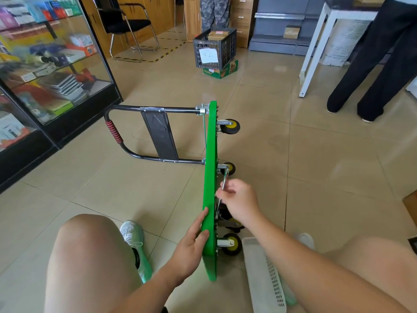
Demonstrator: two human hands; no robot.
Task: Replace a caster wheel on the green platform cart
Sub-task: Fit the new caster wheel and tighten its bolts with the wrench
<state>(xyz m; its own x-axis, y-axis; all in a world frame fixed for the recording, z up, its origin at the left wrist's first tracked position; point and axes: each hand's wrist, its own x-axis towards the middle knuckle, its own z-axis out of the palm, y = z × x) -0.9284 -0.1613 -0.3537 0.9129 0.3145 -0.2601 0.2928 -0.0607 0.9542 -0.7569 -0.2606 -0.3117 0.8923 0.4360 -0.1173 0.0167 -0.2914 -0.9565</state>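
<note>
The green platform cart [211, 154] stands on its edge on the tiled floor, its black handle [144, 132] folded out to the left. Black caster wheels with yellow hubs stick out on its right side: one far [231, 126], one in the middle [230, 168], one near [232, 243]. My left hand [191, 240] grips the near top edge of the deck. My right hand [239, 201] pinches a thin metal wrench [224, 182] whose far end sits at the middle caster's mount. Another dark caster [229, 219] lies partly hidden under my right wrist.
A white perforated plastic basket [264, 276] lies on the floor by my right leg. A glass display case [45, 71] stands at left. A black crate [214, 48] on a carton sits ahead. A person's black-trousered legs [372, 64] stand by a white table [316, 44] at right.
</note>
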